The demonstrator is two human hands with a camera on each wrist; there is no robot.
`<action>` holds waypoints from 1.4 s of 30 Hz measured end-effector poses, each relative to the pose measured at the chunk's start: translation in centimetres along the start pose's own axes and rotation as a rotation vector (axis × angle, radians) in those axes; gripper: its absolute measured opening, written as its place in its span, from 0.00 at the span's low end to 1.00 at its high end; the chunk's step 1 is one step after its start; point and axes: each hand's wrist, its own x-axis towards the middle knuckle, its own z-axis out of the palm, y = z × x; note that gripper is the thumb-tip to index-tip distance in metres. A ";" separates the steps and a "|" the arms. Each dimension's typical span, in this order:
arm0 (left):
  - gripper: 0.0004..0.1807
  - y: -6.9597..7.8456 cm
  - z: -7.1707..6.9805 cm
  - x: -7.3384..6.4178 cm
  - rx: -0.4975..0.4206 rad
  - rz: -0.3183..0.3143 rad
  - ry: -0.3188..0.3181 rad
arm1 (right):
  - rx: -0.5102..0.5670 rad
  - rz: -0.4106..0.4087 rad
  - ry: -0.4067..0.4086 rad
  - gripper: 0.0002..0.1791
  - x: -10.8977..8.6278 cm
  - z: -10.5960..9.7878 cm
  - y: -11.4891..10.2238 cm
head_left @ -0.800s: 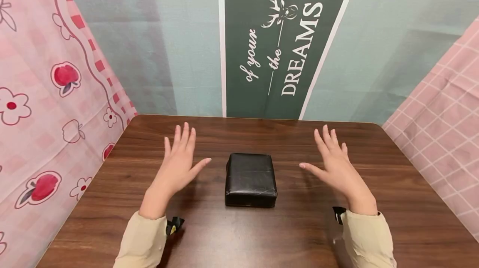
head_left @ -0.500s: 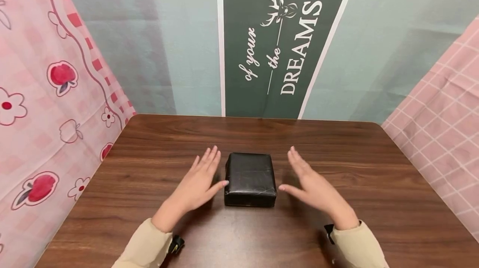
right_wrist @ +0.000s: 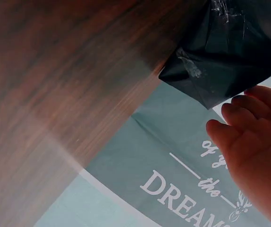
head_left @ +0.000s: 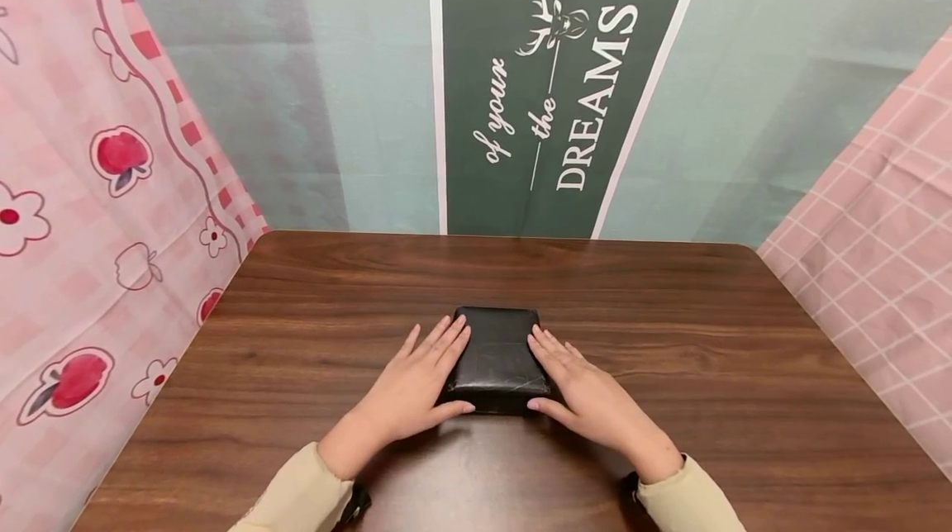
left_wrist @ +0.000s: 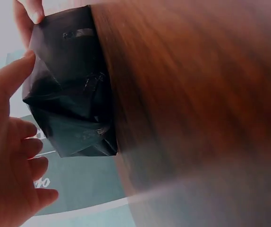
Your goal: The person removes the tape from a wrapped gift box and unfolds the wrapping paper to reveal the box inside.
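Note:
A box-shaped package (head_left: pixel 498 358) wrapped in shiny black film lies on the wooden table. My left hand (head_left: pixel 409 383) is at its left side, fingers straight along the top left edge and thumb by the near left corner. Mirroring it, my right hand (head_left: pixel 591 396) lies along the right edge, its thumb near the front face. In the left wrist view, the left thumb (left_wrist: pixel 20 68) meets an upper edge of the package (left_wrist: pixel 74 90), and tape shows on the creased wrapping. The right wrist view has the right fingers (right_wrist: pixel 239 118) close by a folded end of the package (right_wrist: pixel 234 52).
The brown wood-grain table (head_left: pixel 335 276) reaches back to a grey-green cloth (head_left: pixel 387 86) with white lettering. Pink patterned cloth (head_left: pixel 67 268) hangs at the left, and pink checked cloth (head_left: pixel 885 268) at the right. Dark bands (head_left: pixel 355 505) sit at the cuffs.
Both hands have come inward and toward the person, from wide apart beside the package to touching its left and right edges. The package has stayed in place.

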 end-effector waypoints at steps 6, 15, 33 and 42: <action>0.44 0.1 0.1 0.3 0.055 0.040 0.004 | -0.054 -0.026 -0.009 0.42 0.2 0.2 -0.2; 0.40 0.3 0.2 0.7 0.178 0.060 0.020 | -0.117 -0.077 0.064 0.37 0.4 0.3 -0.3; 0.39 0.5 0.1 0.7 0.176 0.036 0.000 | -0.145 -0.071 0.034 0.36 0.6 0.0 -0.3; 0.38 0.8 -0.7 0.5 0.054 0.014 -0.044 | -0.100 -0.099 0.048 0.35 0.4 -0.7 -0.2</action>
